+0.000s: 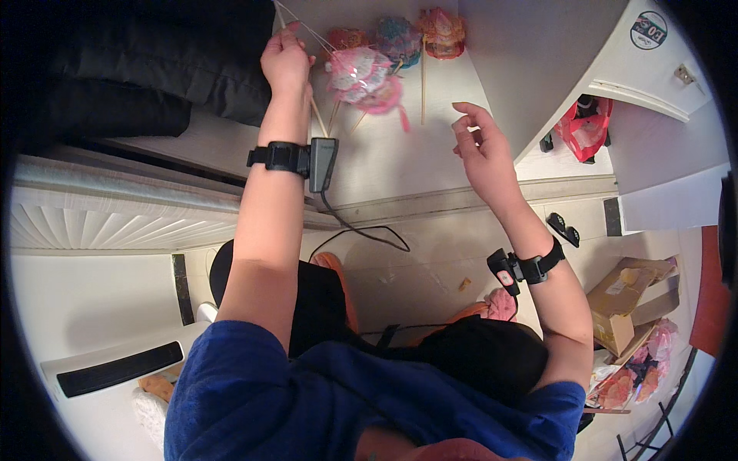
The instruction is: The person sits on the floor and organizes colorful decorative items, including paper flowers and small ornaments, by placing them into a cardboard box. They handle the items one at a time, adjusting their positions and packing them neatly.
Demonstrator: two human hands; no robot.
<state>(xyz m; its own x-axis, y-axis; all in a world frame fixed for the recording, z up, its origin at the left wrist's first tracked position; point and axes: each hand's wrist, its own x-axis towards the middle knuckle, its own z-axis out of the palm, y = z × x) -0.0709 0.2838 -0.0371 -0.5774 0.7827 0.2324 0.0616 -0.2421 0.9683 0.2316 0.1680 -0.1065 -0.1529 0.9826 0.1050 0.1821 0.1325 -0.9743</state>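
Note:
My left hand [286, 60] grips a thin wooden stick [317, 115] near its upper end. White strings run from the stick's top to a pink and white ruffled lantern [360, 75], which looks slightly blurred and has a small pink tassel. Behind it, on the white cabinet floor [415, 164], are a red lantern [347, 37], a teal lantern [399, 40] and an orange-red lantern [443, 34] with its own stick. My right hand [483, 152] is raised to the right of the lanterns, fingers loosely bent and apart, holding nothing.
Black padded fabric [155, 75] lies at the upper left. A white partition [524, 57] rises on the right, beyond which sits a red plastic bag [585, 129]. An opened cardboard box [620, 299] and colourful ruffled items [646, 369] are at the lower right. A black cable [369, 231] trails from my left wrist.

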